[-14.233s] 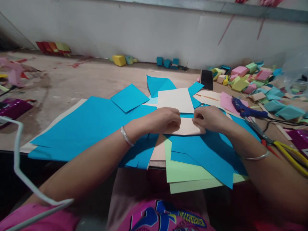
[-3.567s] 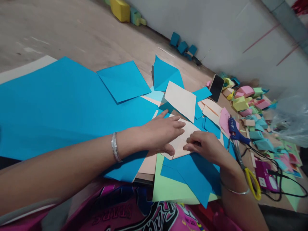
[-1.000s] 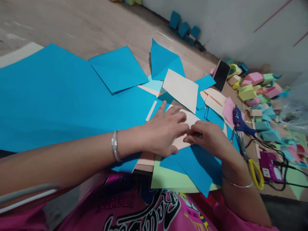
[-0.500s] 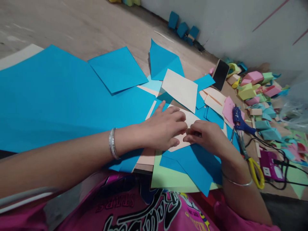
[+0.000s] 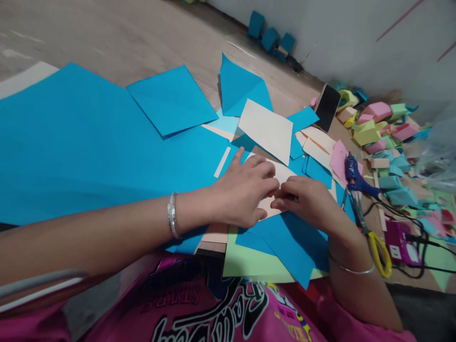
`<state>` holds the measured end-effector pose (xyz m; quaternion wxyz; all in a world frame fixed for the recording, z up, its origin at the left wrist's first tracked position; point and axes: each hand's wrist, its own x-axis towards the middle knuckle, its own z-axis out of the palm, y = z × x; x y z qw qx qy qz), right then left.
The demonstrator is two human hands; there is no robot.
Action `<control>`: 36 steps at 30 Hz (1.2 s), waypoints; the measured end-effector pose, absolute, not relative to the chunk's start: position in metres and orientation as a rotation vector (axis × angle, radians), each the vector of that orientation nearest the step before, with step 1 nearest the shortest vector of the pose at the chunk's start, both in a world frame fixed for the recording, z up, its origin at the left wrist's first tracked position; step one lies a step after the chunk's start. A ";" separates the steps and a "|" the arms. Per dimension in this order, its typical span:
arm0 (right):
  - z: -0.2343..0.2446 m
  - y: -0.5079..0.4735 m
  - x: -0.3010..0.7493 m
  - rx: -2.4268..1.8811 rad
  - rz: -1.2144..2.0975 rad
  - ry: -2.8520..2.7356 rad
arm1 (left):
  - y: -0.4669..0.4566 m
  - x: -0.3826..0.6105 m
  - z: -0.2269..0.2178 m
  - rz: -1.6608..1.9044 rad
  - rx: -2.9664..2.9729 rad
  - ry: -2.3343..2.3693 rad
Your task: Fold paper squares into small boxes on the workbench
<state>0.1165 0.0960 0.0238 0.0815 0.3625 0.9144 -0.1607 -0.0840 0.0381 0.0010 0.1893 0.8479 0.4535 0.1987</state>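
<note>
As the left hand (image 5: pixel 245 192), spread flat seconds ago, closes against the right hand (image 5: pixel 307 203), both seemingly pinch the crease of the peach paper (image 5: pixel 284 173).

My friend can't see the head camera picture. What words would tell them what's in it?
A person's left hand and right hand press down on a folded peach paper lying on blue paper sheets on a table. To the right lie a blue glue gun, yellow-handled scissors, a phone and a pile of small folded colored papers.
</note>
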 end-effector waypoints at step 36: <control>0.022 0.092 0.121 0.368 -1.155 2.871 | 0.053 -0.099 0.006 0.293 2.438 1.115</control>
